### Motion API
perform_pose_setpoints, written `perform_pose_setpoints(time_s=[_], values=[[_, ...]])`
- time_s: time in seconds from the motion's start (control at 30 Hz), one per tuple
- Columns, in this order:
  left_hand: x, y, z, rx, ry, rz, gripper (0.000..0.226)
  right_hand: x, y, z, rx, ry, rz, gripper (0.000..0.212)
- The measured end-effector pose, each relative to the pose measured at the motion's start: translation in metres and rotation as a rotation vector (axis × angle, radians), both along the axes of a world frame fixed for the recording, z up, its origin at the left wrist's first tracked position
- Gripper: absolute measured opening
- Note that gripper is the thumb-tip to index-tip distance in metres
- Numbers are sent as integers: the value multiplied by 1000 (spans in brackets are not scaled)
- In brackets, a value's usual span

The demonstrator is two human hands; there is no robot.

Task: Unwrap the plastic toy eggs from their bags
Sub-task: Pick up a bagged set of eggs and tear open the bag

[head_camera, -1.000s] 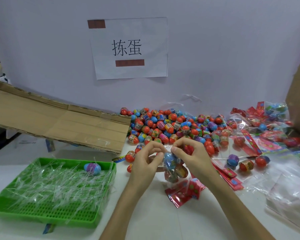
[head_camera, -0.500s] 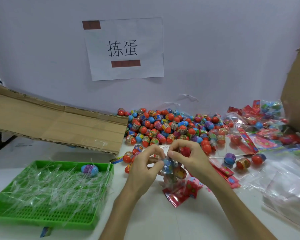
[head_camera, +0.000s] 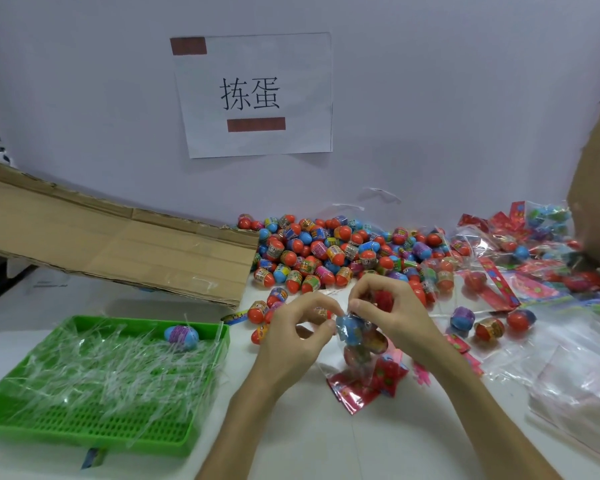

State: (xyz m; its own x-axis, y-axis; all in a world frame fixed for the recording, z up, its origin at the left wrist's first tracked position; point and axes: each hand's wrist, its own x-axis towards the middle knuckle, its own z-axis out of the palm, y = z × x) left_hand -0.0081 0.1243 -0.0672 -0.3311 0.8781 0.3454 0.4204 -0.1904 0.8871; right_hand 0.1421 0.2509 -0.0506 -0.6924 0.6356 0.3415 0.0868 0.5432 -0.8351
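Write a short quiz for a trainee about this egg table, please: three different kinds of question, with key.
1. True or false: one egg lies in the green tray.
2. What do the left hand and right hand pinch? A) clear bag of eggs B) scissors C) a cup
3. Fill in: the tray is on the person's ___ side.
Key: 1 true; 2 A; 3 left.

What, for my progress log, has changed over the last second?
Almost nothing. The left hand and right hand keep pinching the top of the bag of eggs, fingers only shifting slightly; no egg is out. The lone egg in the green tray and the egg pile stayed put.
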Motion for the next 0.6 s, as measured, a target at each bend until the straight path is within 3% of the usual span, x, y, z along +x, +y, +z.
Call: perform_pose_setpoints(time_s=[0.27, 0.6], values=[[-1, 0, -2, -57, 51, -90, 10, 4, 0, 3, 51, -89, 53, 14], [0, -3, 6, -59, -254, -147, 10, 3, 0, 2, 73, -35, -20, 16]])
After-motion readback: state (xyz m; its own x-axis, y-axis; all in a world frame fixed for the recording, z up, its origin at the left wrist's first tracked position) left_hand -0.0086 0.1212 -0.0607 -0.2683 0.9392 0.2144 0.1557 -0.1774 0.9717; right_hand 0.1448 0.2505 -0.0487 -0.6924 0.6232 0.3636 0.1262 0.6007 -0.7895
